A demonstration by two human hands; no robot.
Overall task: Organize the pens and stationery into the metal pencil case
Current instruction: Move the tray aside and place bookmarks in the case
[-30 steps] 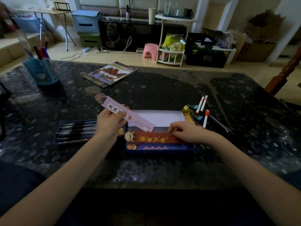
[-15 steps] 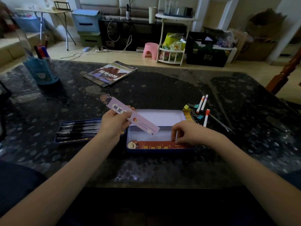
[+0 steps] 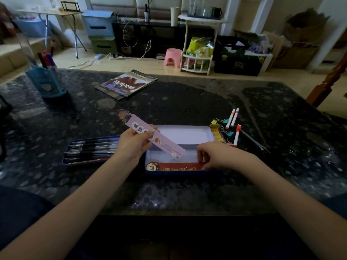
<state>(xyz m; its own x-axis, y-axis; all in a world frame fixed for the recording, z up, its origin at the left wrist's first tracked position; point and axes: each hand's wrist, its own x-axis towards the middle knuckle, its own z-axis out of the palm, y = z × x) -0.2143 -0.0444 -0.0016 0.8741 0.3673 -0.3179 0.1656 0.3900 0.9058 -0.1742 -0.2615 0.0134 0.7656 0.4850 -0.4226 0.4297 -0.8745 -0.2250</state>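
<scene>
- Since the earlier frames, the red bookmark [image 3: 180,166] has been slid down to lie flat against the near wall of the metal pencil case [image 3: 211,132], and the right hand [image 3: 221,156] is now resting at its right end, fingertips curled down onto the strip as if pressing it into place
- Meanwhile the left hand [image 3: 134,145] is still pinching the purple bookmark [image 3: 155,138] between thumb and fingers, holding it tilted above the case's left half, its lower end hanging over the pale floor of the case without touching it
- Beside the case on the left, the second tray [image 3: 90,152] is sitting with dark pens lined up in it; on the right, three white markers [image 3: 232,119] and some binder clips [image 3: 219,121] are still waiting on the counter [image 3: 187,102]
- Risk, as I judge it: the purple strip is being held at an angle and near one end only, so it could catch on the rim or land crooked over the red one if it is let go from there
- Risk: the red strip looks thin and light, so lifting the right hand carelessly could drag it out of line
- Risk: the clips and markers are lying close to the case's right edge, so a sweep of the right forearm could scatter them
- Readable writing: the book [image 3: 127,84] on the counter is showing "陆地动物" on its cover; the purple strip is carrying round badges with characters, "金" and "榜" being legible; the red strip's gold characters are too skewed to read; a green packet on the far rack is showing "Tast" or similar, unclear
</scene>
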